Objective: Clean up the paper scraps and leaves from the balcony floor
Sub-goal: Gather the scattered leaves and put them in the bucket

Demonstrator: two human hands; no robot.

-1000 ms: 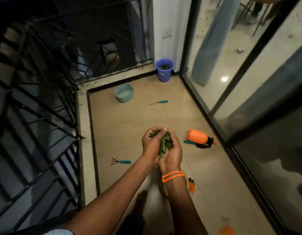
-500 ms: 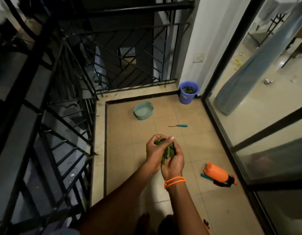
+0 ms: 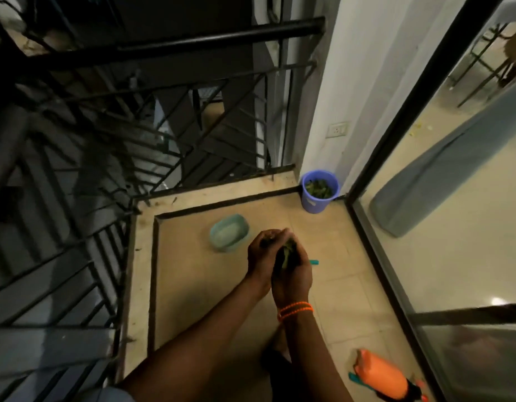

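A bunch of green leaves (image 3: pixel 286 252) is cupped between my two hands above the balcony floor. My left hand (image 3: pixel 262 255) curls round the bunch from the left, and my right hand (image 3: pixel 294 274), with orange bands at the wrist, wraps it from the right. Only a strip of leaves shows between the fingers. A blue bucket (image 3: pixel 319 198) holding more green leaves stands in the far corner by the white wall, well beyond my hands.
A teal basin (image 3: pixel 229 233) sits on the tiles just left of my hands. A teal tool handle (image 3: pixel 314 262) pokes out behind my right hand. An orange spray bottle (image 3: pixel 381 378) lies at lower right. Black railing (image 3: pixel 164 111) bounds left and far sides; glass door (image 3: pixel 425 227) bounds the right.
I have moved forward toward the far corner: the bucket and basin appear closer, and the spray bottle has dropped to the lower right. Both hands still hold the leaves.
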